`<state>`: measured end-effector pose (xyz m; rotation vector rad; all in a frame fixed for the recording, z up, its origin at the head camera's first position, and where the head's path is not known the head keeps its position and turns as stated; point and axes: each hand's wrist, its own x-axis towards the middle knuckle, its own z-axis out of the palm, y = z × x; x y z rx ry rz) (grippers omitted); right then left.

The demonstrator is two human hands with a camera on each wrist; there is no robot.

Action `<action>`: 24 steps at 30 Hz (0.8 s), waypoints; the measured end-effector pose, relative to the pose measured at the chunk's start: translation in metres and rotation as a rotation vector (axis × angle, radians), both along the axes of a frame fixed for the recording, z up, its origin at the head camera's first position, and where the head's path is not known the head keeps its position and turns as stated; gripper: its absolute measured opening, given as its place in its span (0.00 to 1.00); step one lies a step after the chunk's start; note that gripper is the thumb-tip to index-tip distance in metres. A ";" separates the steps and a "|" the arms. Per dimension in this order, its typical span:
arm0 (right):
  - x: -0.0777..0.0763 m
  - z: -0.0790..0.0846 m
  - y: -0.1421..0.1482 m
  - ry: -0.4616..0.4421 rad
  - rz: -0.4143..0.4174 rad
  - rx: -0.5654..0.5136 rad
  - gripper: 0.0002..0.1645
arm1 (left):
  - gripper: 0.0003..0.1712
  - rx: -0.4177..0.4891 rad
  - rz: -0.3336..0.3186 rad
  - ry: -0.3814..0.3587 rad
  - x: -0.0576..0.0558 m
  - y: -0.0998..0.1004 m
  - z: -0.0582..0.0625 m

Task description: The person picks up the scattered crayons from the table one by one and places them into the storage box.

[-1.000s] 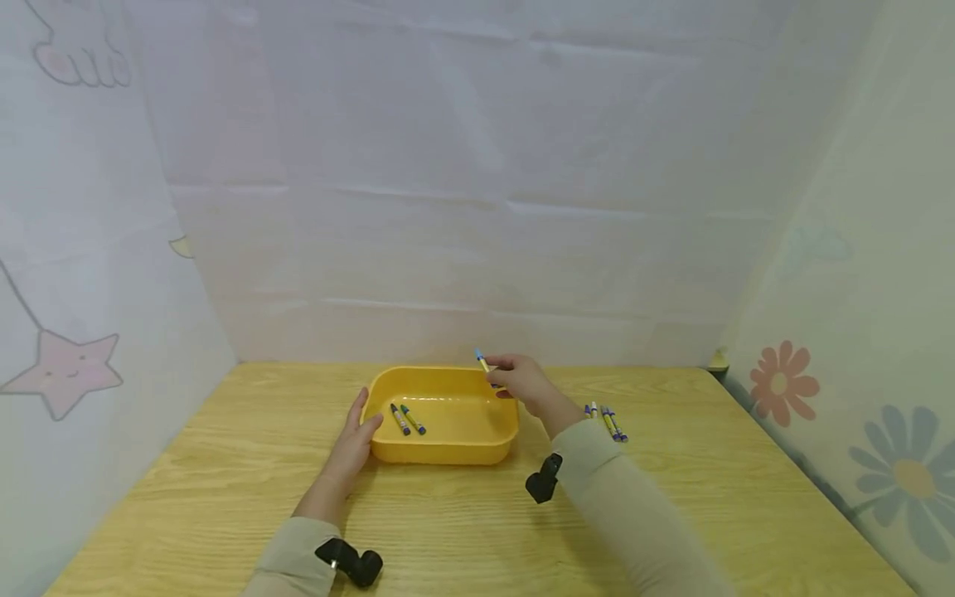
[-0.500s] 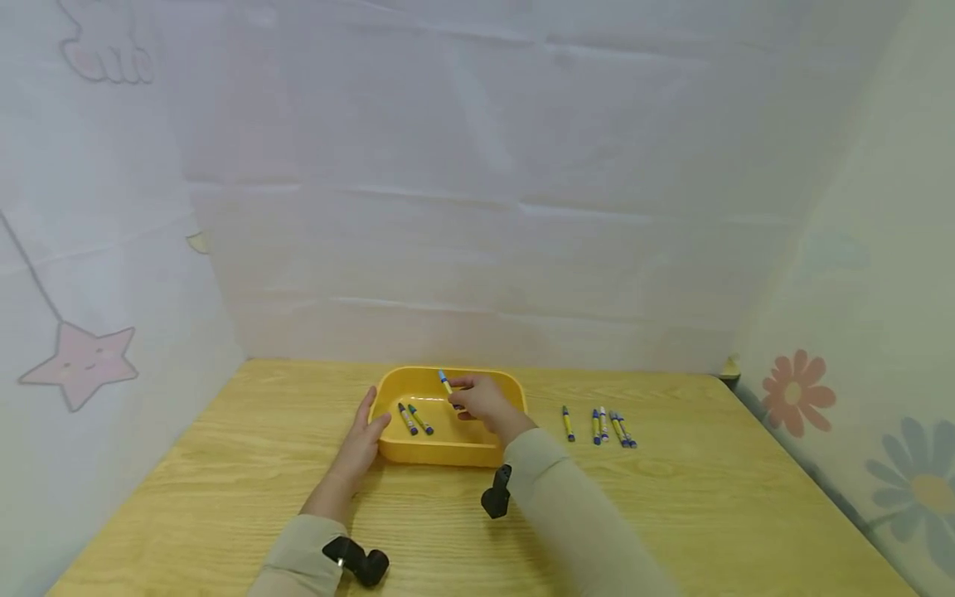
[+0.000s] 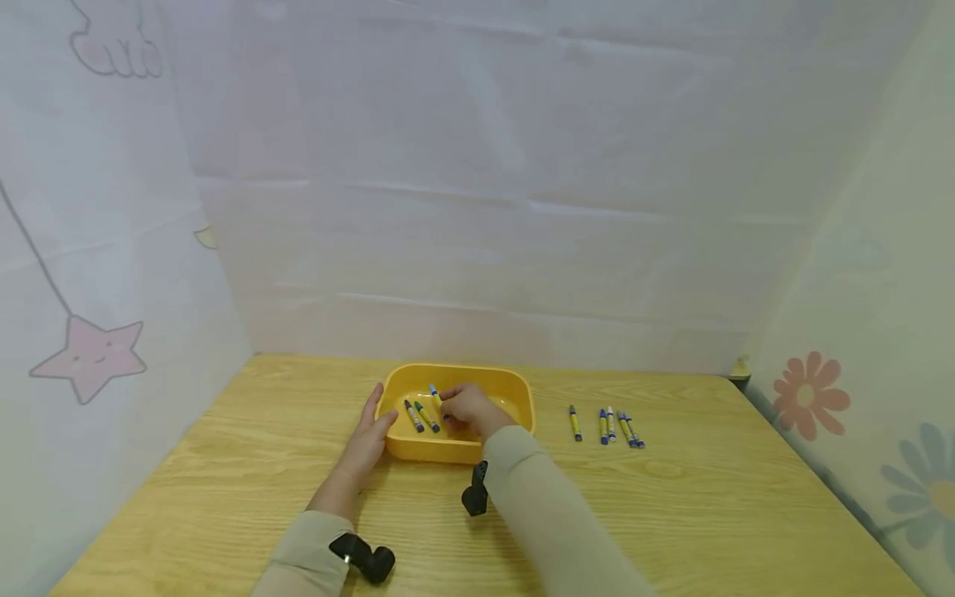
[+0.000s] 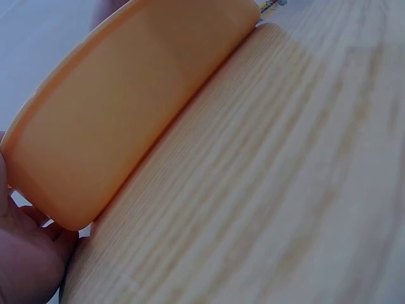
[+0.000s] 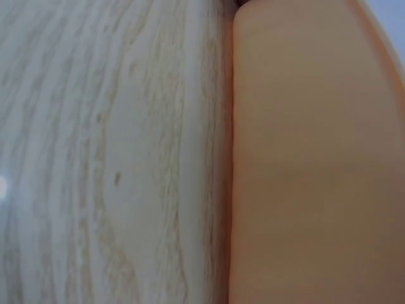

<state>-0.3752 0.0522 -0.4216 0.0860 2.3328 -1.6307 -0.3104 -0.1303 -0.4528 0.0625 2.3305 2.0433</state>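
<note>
A yellow plastic basin (image 3: 433,451) stands on the wooden table. My left hand (image 3: 364,448) grips its left end, thumb over the rim and fingers along the outer wall; the left wrist view shows that hand (image 4: 30,256) around the basin's corner. Two crayons, one dark (image 3: 414,416) and one green-tipped (image 3: 427,417), lie side by side on the basin's floor. Just right of them, inside the basin, my right hand (image 3: 472,408) pinches a light-blue crayon (image 3: 435,394), tilted, its lower part partly covered by fingers. In the right wrist view only the basin's outer wall (image 5: 316,158) and tabletop show.
Right of the basin, several more crayons lie on the table: a green-tipped one (image 3: 575,423) apart, a blue one (image 3: 603,426) beside a whitish one (image 3: 612,424), and a close pair (image 3: 631,430). Cloth with printed figures (image 3: 477,207) hangs behind the table.
My right hand has carried the light-blue crayon leftward over the basin and down inside it, beside the two lying crayons. My left hand has kept its grip on the basin.
</note>
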 end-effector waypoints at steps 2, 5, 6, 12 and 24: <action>0.000 0.000 -0.001 -0.012 -0.004 0.020 0.17 | 0.38 0.005 0.003 0.003 0.000 0.001 0.000; 0.002 0.000 -0.002 -0.023 -0.008 0.059 0.16 | 0.38 0.008 -0.003 0.006 -0.001 0.002 0.000; 0.002 0.000 -0.003 -0.020 -0.007 0.071 0.16 | 0.38 0.008 -0.007 0.008 -0.001 0.002 0.000; 0.005 0.000 -0.005 0.020 0.027 0.175 0.15 | 0.38 0.009 -0.028 0.006 -0.002 0.002 0.000; 0.007 0.004 -0.005 0.056 0.071 0.283 0.15 | 0.38 -0.010 -0.005 0.003 0.001 0.001 0.003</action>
